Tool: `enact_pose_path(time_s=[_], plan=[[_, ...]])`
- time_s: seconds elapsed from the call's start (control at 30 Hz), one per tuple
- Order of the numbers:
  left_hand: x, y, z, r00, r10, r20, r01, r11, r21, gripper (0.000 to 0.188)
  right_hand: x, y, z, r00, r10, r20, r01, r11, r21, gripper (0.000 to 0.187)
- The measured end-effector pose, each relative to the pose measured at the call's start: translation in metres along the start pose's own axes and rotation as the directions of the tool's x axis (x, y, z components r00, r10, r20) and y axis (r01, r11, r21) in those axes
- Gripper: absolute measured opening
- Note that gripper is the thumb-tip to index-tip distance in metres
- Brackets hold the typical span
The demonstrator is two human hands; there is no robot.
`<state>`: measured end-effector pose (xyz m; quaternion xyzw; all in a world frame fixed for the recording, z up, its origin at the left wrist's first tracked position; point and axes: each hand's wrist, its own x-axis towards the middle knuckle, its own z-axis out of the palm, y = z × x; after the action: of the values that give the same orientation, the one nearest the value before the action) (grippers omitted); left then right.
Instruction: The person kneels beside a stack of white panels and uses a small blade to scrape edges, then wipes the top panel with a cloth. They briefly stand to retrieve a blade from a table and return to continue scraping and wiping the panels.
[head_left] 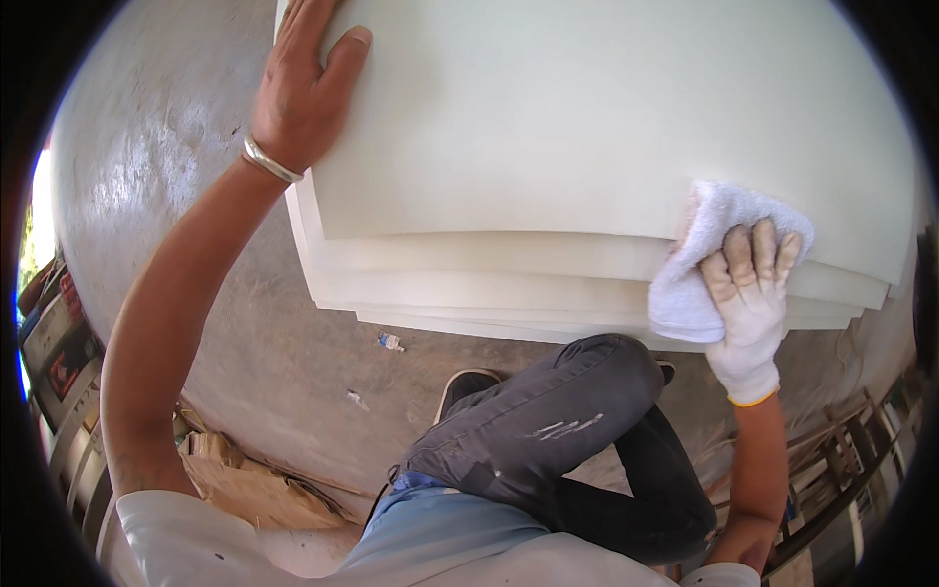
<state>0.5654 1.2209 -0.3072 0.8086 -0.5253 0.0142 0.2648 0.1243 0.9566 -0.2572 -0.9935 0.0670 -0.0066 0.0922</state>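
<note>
A stack of large white sheets [587, 117] fills the upper middle of the view, its near edges slightly offset from one another. My left hand [303, 98], bare with a silver bangle at the wrist, lies along the stack's left edge. Its thumb rests on the top sheet, and the fingers stretch out past the upper rim of the picture. On the right, my right hand [751, 298] wears a white knitted glove with a yellow cuff edge. It presses a folded white cloth [690, 264] at the sheets' near right edge; the cloth hangs partly over that edge.
Below the stack, my bent knee [616, 372] in dark trousers is close to the sheet edges. Small litter [390, 341] lies on the grey concrete floor [323, 391]. Brown cardboard [259, 484] is at the lower left, wooden frames [861, 440] at the lower right.
</note>
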Motion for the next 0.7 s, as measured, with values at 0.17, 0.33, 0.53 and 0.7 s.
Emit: enact_pose_path(time_s=[0.17, 0.33, 0.53, 0.7], plan=[[-0.012, -0.012, 0.008, 0.99, -0.054, -0.131, 0.048, 0.997, -0.054, 0.059, 0.033, -0.045, 0.009, 0.997, -0.054, -0.049, 0.057, 0.996, 0.065, 0.047], [-0.016, -0.009, 0.011, 0.99, -0.06, -0.131, 0.064, 0.997, 0.033, 0.056, 0.061, -0.087, 0.027, 0.99, -0.086, -0.116, 0.099, 0.988, 0.12, 0.041], [-0.012, -0.004, 0.015, 0.986, -0.071, -0.153, 0.069, 0.998, -0.013, 0.054, 0.118, -0.175, 0.063, 0.979, -0.155, -0.136, 0.186, 0.946, 0.265, 0.043], [-0.009, -0.002, 0.014, 0.991, -0.012, -0.136, 0.015, 1.0, 0.02, 0.056, 0.159, -0.227, 0.074, 0.962, -0.159, -0.221, 0.23, 0.908, 0.351, 0.042]])
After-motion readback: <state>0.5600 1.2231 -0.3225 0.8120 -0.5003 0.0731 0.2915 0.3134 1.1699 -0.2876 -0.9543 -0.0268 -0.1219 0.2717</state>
